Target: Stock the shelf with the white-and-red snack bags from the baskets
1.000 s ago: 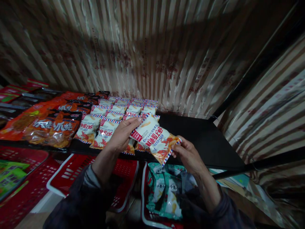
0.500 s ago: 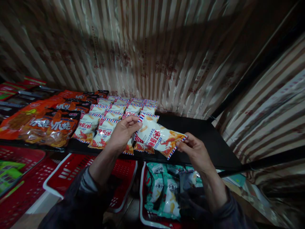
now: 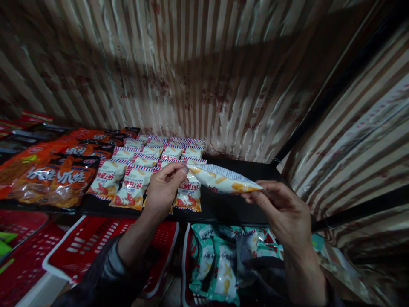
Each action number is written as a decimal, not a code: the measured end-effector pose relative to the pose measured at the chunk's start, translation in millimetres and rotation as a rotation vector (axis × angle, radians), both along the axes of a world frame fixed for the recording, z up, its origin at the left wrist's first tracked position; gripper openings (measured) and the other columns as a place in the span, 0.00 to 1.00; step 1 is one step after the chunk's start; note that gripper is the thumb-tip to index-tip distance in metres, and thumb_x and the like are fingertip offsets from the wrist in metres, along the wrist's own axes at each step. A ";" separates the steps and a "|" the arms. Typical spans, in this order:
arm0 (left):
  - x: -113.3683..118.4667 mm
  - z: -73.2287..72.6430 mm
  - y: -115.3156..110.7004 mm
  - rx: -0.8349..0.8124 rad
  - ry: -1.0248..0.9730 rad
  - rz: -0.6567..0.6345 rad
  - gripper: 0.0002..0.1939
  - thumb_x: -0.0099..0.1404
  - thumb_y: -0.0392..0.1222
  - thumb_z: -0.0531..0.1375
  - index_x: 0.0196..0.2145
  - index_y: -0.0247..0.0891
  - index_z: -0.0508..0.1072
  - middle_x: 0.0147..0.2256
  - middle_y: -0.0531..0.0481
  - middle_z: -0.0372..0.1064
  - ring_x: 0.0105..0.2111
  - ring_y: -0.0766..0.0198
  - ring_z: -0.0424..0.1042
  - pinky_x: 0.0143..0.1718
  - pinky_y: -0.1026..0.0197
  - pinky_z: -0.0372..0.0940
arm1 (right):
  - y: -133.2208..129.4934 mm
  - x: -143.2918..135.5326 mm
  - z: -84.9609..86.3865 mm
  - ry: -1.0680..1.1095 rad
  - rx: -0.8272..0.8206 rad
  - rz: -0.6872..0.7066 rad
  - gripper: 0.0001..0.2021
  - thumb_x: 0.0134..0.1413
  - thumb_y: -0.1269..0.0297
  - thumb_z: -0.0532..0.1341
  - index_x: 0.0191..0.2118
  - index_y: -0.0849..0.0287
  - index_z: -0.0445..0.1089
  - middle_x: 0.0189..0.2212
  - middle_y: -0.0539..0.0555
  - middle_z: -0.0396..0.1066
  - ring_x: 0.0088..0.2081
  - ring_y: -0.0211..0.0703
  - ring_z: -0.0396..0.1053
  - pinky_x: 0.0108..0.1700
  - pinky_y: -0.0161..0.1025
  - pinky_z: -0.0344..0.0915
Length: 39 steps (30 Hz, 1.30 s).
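A white and orange snack bag (image 3: pixel 225 179) is stretched sideways between my two hands, above the black shelf (image 3: pixel 233 207). My left hand (image 3: pixel 168 183) pinches its left end, while my right hand (image 3: pixel 277 204) grips the right end between thumb and fingers. The bag is turned nearly edge-on, so part of its printed back shows on top. Behind and left of it, rows of matching snack bags (image 3: pixel 131 187) with striped edges stand on the shelf. One of these bags (image 3: pixel 188 196) sits just right of my left hand, partly covered by it.
Orange and black snack packs (image 3: pixel 72 179) fill the shelf's left part. Below stand a red basket (image 3: pixel 83 245) and another with teal snack bags (image 3: pixel 226 268). A dark post (image 3: pixel 306 115) and striped curtain (image 3: pixel 204 72) bound the shelf.
The held bag has been tilted from showing its front to nearly edge-on. My right hand has moved right and its wrist has turned. The view has shifted slightly.
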<state>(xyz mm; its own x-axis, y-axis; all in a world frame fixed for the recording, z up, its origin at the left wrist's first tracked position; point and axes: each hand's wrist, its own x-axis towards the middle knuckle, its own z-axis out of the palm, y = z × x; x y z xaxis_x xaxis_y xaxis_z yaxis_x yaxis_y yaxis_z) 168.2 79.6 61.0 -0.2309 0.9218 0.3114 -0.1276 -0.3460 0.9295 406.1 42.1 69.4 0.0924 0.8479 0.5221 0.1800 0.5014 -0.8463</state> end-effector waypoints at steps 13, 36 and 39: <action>7.6 0.2 5.2 -0.115 -0.557 -0.118 0.15 0.49 0.45 0.71 0.31 0.35 0.75 0.33 0.49 0.76 0.32 0.65 0.74 0.34 0.64 0.71 | -2.7 -24.8 -26.3 -0.629 0.641 -0.143 0.14 0.56 0.82 0.60 0.44 0.60 0.72 0.42 0.59 0.71 0.42 0.40 0.72 0.43 0.34 0.73; -0.8 -4.3 9.5 -0.157 -0.339 0.196 0.15 0.42 0.47 0.70 0.24 0.35 0.74 0.19 0.56 0.69 0.19 0.71 0.64 0.23 0.68 0.60 | 16.1 -43.3 -57.9 0.136 -0.311 0.151 0.14 0.54 0.51 0.63 0.38 0.56 0.67 0.24 0.45 0.66 0.20 0.33 0.65 0.22 0.31 0.67; 2.0 -2.7 5.7 -0.144 -0.268 0.194 0.14 0.44 0.47 0.69 0.24 0.35 0.73 0.18 0.57 0.67 0.19 0.71 0.62 0.21 0.68 0.57 | 17.9 -44.6 -54.6 0.260 -0.361 0.191 0.15 0.50 0.52 0.67 0.38 0.56 0.70 0.26 0.46 0.70 0.23 0.33 0.66 0.23 0.29 0.67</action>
<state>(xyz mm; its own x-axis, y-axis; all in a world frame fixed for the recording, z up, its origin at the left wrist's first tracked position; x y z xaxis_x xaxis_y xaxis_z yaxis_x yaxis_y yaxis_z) 170.2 85.3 58.3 -0.4617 0.8828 0.0862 -0.3181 -0.2555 0.9130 361.5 60.0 14.8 0.0057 0.9852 0.1713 -0.1274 0.1706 -0.9771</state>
